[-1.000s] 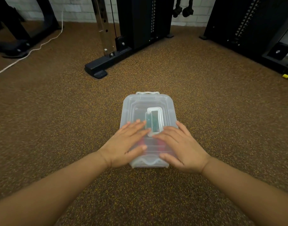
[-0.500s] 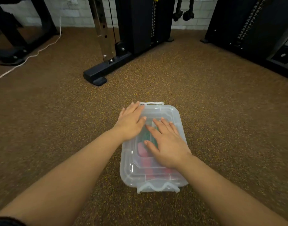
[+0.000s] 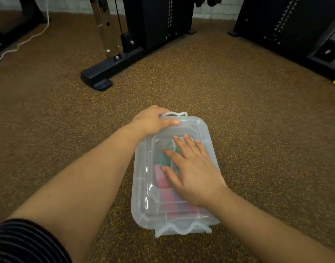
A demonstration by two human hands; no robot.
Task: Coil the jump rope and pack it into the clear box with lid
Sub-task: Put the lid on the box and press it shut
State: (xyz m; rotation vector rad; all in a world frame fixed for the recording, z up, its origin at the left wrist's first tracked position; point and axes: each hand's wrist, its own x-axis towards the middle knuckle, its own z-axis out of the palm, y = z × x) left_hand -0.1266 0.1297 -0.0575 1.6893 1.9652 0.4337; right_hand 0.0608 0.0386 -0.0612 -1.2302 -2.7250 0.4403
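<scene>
The clear box (image 3: 142, 204) sits on the brown speckled floor with its lid (image 3: 200, 130) on top. Through the plastic I see red and green shapes of the jump rope (image 3: 163, 182). My left hand (image 3: 153, 119) curls over the lid's far left corner by the far latch (image 3: 175, 113), thumb on top. My right hand (image 3: 191, 168) lies flat on the lid's middle with fingers spread. The near latch (image 3: 181, 228) sticks out at the front.
A black machine foot (image 3: 98, 77) with a steel upright stands on the floor beyond the box. Dark weight-stack frames (image 3: 288, 25) fill the far right. A white cord (image 3: 28, 40) trails at the far left.
My left hand slid from the lid's top to its far left corner and curled over the edge. The right hand stayed flat on the lid. The view came closer.
</scene>
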